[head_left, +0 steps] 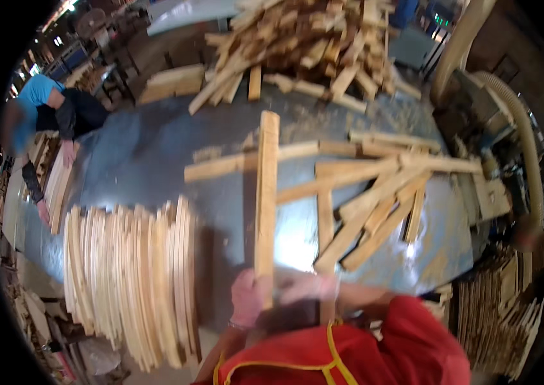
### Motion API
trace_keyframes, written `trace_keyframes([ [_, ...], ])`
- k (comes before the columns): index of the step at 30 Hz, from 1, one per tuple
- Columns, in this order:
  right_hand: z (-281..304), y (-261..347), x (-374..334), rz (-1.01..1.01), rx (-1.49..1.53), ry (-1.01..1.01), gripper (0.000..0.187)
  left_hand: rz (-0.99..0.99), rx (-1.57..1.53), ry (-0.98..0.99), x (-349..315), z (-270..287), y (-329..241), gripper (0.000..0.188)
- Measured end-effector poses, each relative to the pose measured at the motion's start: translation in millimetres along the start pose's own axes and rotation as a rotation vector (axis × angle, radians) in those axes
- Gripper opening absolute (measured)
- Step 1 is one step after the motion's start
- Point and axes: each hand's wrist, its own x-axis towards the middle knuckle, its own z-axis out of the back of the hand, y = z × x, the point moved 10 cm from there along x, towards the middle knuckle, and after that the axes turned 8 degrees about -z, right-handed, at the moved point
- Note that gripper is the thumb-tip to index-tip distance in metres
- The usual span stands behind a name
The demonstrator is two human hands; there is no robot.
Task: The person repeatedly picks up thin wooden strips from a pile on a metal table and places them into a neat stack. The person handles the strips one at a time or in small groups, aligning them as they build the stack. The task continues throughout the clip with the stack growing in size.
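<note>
My red top [297, 351] with yellow trim fills the bottom middle of the frame, closest of all. Beyond it the grey table [140, 144] spreads across most of the view, dusted with sawdust in places. A jumbled wood heap [310, 48] stands at the top centre, and a long row of strips [127, 282], packed side by side, takes up the lower left. Loose boards [381, 190] lie crossed over one another right of centre. A stack [493, 314] of thin wood sits at the lower right, and a co-worker [44, 93] in blue bends at the upper left, both hands at some pale strips. A ribbed hose [527, 138] curves down the upper right. My board [267, 192] runs upright through the middle of the frame, passing in front of a loose board, its near end low centre. My left hand [246, 299] grasps that near end; my right hand [304, 287], blurred, is just beside it on the right, and I cannot tell whether its fingers are closed on the wood.
</note>
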Motion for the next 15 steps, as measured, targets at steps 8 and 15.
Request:
trace_keyframes([
  [8,322,-148,50,-0.186,-0.224,-0.856,0.048,-0.169,-0.286,-0.125,56,-10,-37,0.050],
  [15,258,-330,45,-0.447,0.440,-0.653,0.088,0.253,-0.368,0.105,-46,-89,15,0.051],
])
